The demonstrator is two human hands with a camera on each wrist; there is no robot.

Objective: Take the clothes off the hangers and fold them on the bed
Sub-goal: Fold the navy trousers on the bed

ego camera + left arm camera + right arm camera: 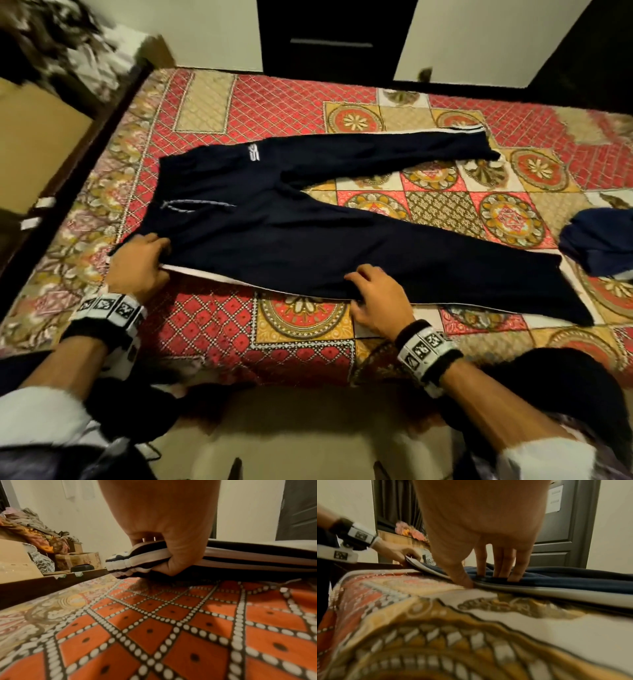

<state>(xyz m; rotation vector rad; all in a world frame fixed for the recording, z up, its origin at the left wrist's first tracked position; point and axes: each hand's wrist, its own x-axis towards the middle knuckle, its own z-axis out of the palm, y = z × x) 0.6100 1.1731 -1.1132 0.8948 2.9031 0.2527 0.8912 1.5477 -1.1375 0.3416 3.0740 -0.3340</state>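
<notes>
Navy track pants (274, 222) with white side stripes lie spread on the patterned bed (274, 96), waist to the left and the two legs splayed to the right. My left hand (164, 253) grips the near corner of the waistband; in the left wrist view the left hand (154, 561) has thumb and fingers curled round the bunched elastic of the pants (257, 557). My right hand (356, 291) pinches the near leg's striped edge. In the right wrist view the right hand (481, 580) has its thumb under the pants (556, 582) and its fingers on top.
A second navy garment (603, 240) lies crumpled at the bed's right edge. A pile of clothes (68, 44) and a cardboard box (34, 137) sit beyond the dark bed frame on the left. A dark door (329, 34) stands past the bed's far side.
</notes>
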